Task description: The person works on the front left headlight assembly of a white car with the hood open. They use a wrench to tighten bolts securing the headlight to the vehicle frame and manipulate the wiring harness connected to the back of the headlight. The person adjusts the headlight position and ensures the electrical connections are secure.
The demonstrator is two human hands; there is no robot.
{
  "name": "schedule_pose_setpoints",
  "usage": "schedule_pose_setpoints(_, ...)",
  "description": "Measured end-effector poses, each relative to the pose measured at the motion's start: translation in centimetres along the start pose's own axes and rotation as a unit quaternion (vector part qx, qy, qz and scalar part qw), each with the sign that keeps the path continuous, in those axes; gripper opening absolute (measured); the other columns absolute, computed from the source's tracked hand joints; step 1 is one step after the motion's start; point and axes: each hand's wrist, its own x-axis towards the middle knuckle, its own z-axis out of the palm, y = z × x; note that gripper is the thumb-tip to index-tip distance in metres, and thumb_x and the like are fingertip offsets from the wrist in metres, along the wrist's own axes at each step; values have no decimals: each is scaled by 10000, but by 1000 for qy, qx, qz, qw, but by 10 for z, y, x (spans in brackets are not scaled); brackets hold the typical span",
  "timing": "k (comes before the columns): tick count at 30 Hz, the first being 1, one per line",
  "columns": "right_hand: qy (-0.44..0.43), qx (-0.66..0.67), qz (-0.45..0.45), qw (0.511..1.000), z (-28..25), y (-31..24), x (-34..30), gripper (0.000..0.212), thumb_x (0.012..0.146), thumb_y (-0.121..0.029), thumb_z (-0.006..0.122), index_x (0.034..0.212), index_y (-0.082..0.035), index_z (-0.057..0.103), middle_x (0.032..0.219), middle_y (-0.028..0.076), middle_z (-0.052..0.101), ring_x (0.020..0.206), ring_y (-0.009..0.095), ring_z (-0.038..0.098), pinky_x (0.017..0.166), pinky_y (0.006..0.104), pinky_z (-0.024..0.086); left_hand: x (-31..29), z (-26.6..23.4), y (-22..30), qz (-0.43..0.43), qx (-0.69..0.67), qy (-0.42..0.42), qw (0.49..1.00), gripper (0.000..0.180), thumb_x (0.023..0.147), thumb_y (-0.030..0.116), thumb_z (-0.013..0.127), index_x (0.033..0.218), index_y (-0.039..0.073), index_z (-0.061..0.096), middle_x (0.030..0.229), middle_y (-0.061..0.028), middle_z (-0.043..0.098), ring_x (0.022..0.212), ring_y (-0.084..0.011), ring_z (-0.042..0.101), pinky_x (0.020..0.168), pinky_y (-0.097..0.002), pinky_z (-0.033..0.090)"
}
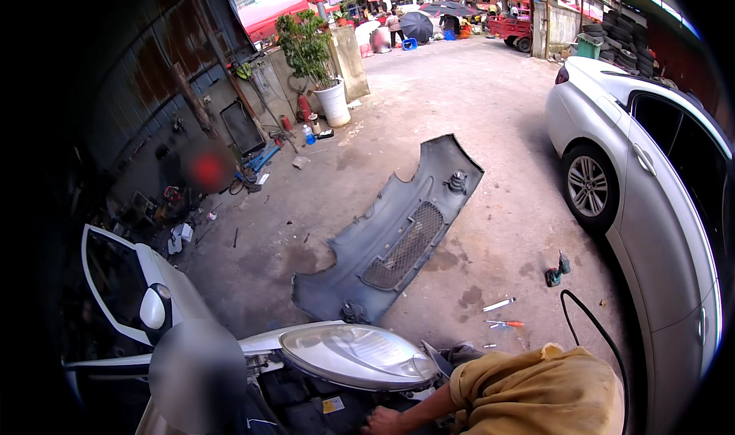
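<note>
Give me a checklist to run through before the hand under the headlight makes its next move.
1. Right hand grip: cannot tell. It reaches into the open front below the headlight, and its fingers are hidden.
2. Left hand visible: not ok, out of view.
3. Removed bumper out of the way: ok. It lies flat on the concrete ahead.
4. Tools at hand: ok. The screwdrivers and drill lie on the ground to the right.
5. Black cable clear of the arm: not ok. It loops close beside the yellow sleeve.
</note>
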Motion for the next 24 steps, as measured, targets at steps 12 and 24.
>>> schedule_pose_setpoints(12,-11,75,-80,994,-6,18,1,263,863,-358,485,899,-138,624,909,102,635,906,294,591,740,437,480,7,-2,-2,13,12,11,1000,361,894,322,550,1077,14,592,959,-63,604,818,-170,545,680,-321,443)
schedule_pose_setpoints(24,-29,118,-119,985,2,35,-11,344,870,-378,503,934,-41,532,700,142,611,648,324,619,550,432,479,-1,-5,-4,35,25,34,998,324,904,290,533,1059,11,590,941,-61,599,818,-172,542,691,-321,444)
